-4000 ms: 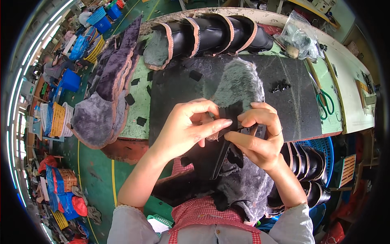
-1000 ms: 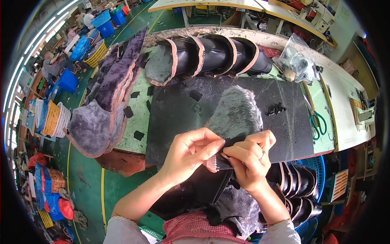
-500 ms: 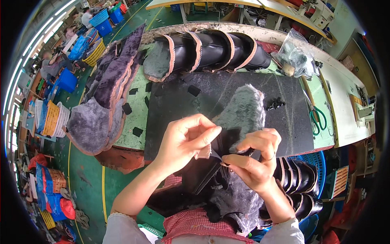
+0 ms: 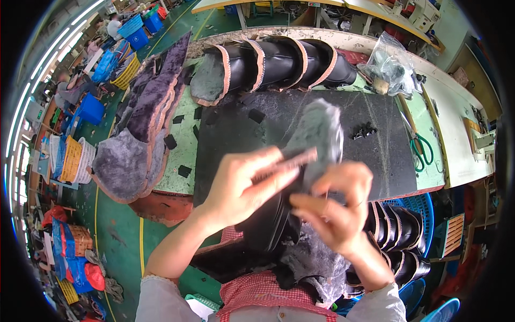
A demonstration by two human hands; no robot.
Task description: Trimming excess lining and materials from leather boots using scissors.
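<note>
Your left hand (image 4: 244, 188) pinches a thin pinkish strip (image 4: 292, 161). Your right hand (image 4: 335, 206) grips the black fur-lined boot piece (image 4: 316, 129), fingers closed, over the table's near edge.

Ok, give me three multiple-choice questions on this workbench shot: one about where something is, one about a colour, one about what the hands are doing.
1. Where do the green-handled scissors lie?
A. right of the black mat
B. on the floor
C. on the fur stack

2. What colour is the basket by the right hand?
A. red
B. blue
C. white

3. What do the hands hold?
A. nothing
B. the scissors
C. a fur-lined black boot piece

Answers: 1 A, they rest on the green table edge beside the mat. 2 B, its blue rim shows under the black pieces. 3 C, the left hand and right hand both grip it with their fingers.
</note>
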